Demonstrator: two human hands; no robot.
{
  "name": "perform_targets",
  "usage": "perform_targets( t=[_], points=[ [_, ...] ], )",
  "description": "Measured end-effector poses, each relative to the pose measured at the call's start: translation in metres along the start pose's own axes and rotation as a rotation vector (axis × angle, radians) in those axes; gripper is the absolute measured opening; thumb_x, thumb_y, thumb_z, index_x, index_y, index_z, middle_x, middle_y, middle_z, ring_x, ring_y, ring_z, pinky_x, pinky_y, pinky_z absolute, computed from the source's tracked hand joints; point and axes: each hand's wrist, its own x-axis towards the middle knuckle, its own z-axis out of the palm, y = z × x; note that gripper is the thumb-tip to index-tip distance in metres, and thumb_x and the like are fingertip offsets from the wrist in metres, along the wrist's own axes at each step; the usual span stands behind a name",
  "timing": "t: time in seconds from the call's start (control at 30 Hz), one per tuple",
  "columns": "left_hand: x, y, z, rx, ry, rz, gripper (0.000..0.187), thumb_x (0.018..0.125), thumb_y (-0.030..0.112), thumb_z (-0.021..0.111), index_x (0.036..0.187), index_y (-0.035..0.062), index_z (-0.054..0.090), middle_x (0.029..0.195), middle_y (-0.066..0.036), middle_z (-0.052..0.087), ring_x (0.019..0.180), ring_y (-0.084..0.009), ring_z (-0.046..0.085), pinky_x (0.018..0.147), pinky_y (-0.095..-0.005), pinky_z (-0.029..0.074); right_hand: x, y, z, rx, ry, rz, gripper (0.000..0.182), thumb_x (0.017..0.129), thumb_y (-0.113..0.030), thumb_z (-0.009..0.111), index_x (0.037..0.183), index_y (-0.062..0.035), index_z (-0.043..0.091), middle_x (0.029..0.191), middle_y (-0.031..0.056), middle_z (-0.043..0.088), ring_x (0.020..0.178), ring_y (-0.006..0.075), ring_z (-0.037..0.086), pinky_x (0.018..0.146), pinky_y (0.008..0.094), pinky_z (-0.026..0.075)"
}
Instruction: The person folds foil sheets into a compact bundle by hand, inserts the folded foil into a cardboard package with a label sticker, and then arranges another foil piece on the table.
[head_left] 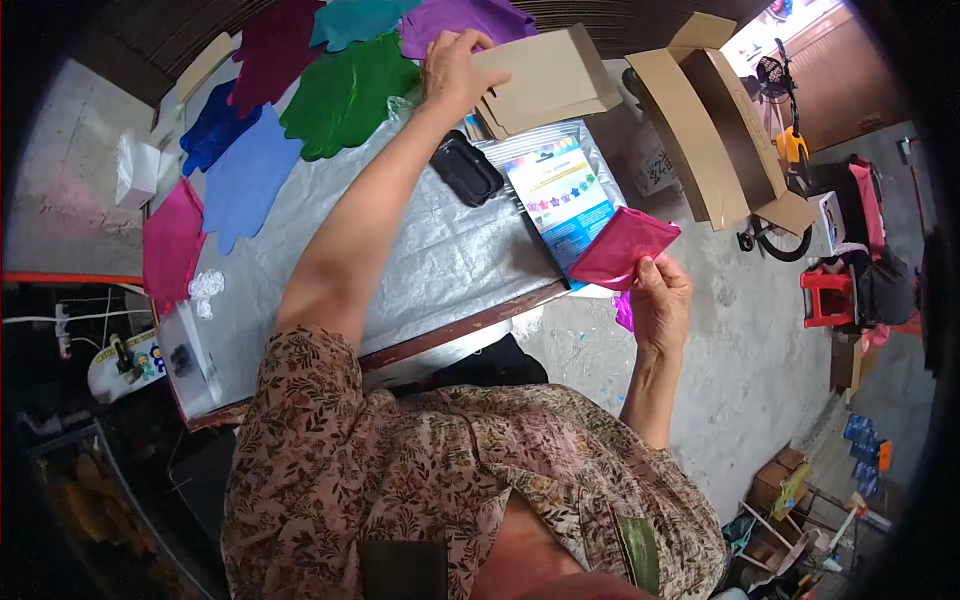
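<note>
My right hand [662, 300] pinches a folded magenta foil piece [625, 247] between thumb and fingers, beside the table's near right corner. The foil overlaps a blue-and-white printed package [562, 195] showing small colored balloon shapes. At the far side, my left hand [460, 72] grips the left end of a flat tan cardboard box [550, 80]. Its thumb rests on the cardboard, while the other fingertips are partly hidden. A purple foil piece [465, 22] lies just beyond this hand. Below the box sits a black plastic tray [466, 168].
Flat foil pieces in green [345, 95], light blue [250, 180] and pink [172, 235] cover the table's left side. An open cardboard carton [700, 130] stands to the right. A tissue box [135, 172] is at far left, and a red stool [828, 295] at far right.
</note>
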Motion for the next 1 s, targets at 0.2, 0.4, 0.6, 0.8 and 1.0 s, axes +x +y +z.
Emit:
perform_targets(
  t=[0.2, 0.4, 0.6, 0.8, 1.0],
  points=[
    [0.006, 0.015, -0.022, -0.28, -0.099, -0.24, 0.036, 0.074, 0.028, 0.085, 0.103, 0.009, 0.075, 0.087, -0.001, 0.071, 0.075, -0.0081, 0.062, 0.067, -0.0235, 0.048, -0.01, -0.002, 0.012, -0.031, 0.0, 0.017, 0.014, 0.093, -0.006, 0.067, 0.104, 0.0029, 0.068, 0.096, 0.0038, 0.07, 0.083, 0.0087, 0.061, 0.077, 0.0235, 0.047],
    [0.006, 0.008, -0.08, -0.607, -0.054, -0.224, 0.03, 0.083, 0.028, 0.08, 0.101, 0.0043, 0.075, 0.082, 0.003, 0.068, 0.072, -0.0041, 0.056, 0.065, -0.0214, 0.045, -0.014, 0.002, 0.057, -0.06, -0.041, 0.089, 0.011, 0.093, -0.005, 0.066, 0.101, 0.0027, 0.068, 0.09, 0.0014, 0.067, 0.077, 0.0078, 0.057, 0.072, 0.0225, 0.045],
    [-0.114, -0.005, -0.22, -0.54, -0.234, -0.437, 0.035, 0.086, 0.029, 0.077, 0.108, 0.003, 0.072, 0.093, 0.002, 0.069, 0.077, -0.0045, 0.057, 0.069, -0.0205, 0.044, -0.011, 0.027, 0.133, -0.231, -0.275, 0.248, 0.01, 0.091, -0.007, 0.068, 0.097, 0.0019, 0.069, 0.084, -0.0004, 0.064, 0.074, 0.0069, 0.054, 0.069, 0.0224, 0.043],
    [-0.255, -0.074, -0.281, -0.496, -0.161, -0.672, 0.036, 0.087, 0.031, 0.075, 0.105, -0.0002, 0.072, 0.092, -0.001, 0.071, 0.082, -0.0073, 0.063, 0.074, -0.0216, 0.049, 0.011, 0.098, 0.231, -0.537, -0.596, 0.226, 0.016, 0.087, -0.012, 0.074, 0.093, 0.0023, 0.072, 0.075, 0.0005, 0.066, 0.065, 0.0068, 0.055, 0.061, 0.022, 0.043],
    [-0.294, -0.094, -0.286, -0.069, -0.109, -0.518, 0.042, 0.087, 0.032, 0.075, 0.114, 0.0006, 0.069, 0.104, -0.005, 0.072, 0.092, -0.0179, 0.067, 0.085, -0.0287, 0.051, 0.038, 0.16, 0.254, -0.845, -0.67, 0.201, 0.018, 0.086, -0.011, 0.075, 0.095, 0.0046, 0.073, 0.074, 0.0048, 0.068, 0.059, 0.0089, 0.056, 0.053, 0.0243, 0.045]
  ],
)
